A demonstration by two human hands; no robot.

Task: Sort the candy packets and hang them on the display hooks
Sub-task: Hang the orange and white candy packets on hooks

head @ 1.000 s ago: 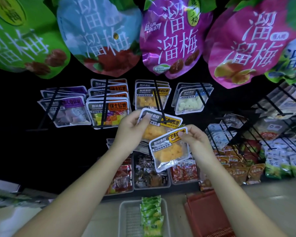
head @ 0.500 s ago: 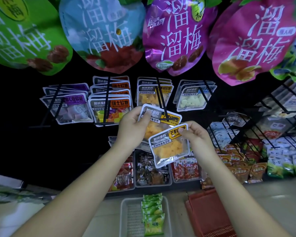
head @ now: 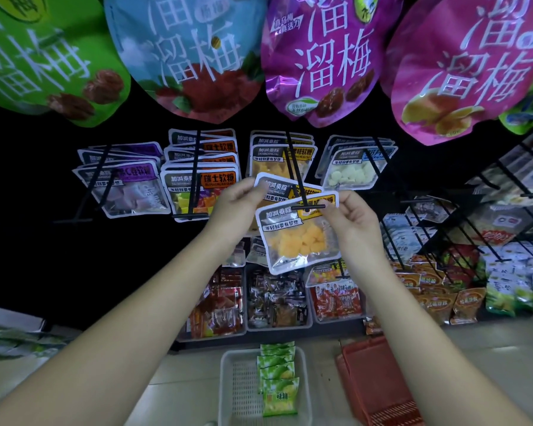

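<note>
My right hand pinches the top right corner of a clear packet of yellow mango candy, whose top edge sits at the black tip of a display hook. Behind it, my left hand grips the left edge of a second yellow-labelled packet threaded on the same hook. More yellow packets hang further back on that hook. Neighbouring hooks carry purple-labelled packets, orange-labelled packets and white-candy packets.
Large plum bags hang overhead. Bins of red and dark sweets stand below the hooks. A white basket with green packets sits on the floor beside a red basket. More wire racks fill the right.
Both hands have risen with their packets toward the hook. The front packet's top edge has moved up to the hook tip.
</note>
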